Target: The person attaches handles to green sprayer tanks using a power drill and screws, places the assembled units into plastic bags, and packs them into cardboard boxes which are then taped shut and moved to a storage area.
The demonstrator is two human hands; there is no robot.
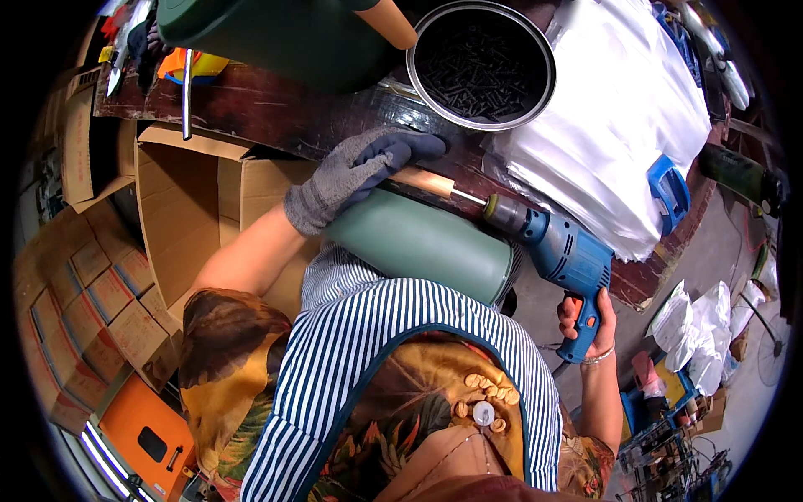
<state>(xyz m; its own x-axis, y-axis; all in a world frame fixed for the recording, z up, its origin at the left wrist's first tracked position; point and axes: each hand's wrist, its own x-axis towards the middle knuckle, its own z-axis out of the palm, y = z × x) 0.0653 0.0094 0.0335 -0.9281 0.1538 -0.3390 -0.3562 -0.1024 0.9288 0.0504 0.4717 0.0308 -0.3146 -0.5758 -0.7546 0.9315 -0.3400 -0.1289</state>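
The left hand (355, 171), in a grey knitted glove, lies with its fingers (401, 151) spread flat over the top end of a pale green canister (418, 243), pressing it against the near edge of the dark wooden tabletop (276, 113). The canister lies on its side, wedged between that edge and the person's striped apron (368, 335). Just beside the gloved fingers a wooden handle (422, 180) sticks out from the canister, and the bit of a blue power drill (560, 255) runs into its end. The right hand (585, 322) is bare, its fingers curled tight round the drill's grip below the tabletop edge; the trigger finger is hard to make out.

The glove hides where the handle meets the canister. At the far edge a second, darker green canister (276, 33) is cut off by the picture's rim. A round metal tin (481, 63) stands on the tabletop, full of small black screws (485, 67). Right of it lies a stack of white bags (619, 117). An open cardboard box (180, 209) stands below the tabletop's left part; whether it holds anything cannot be told
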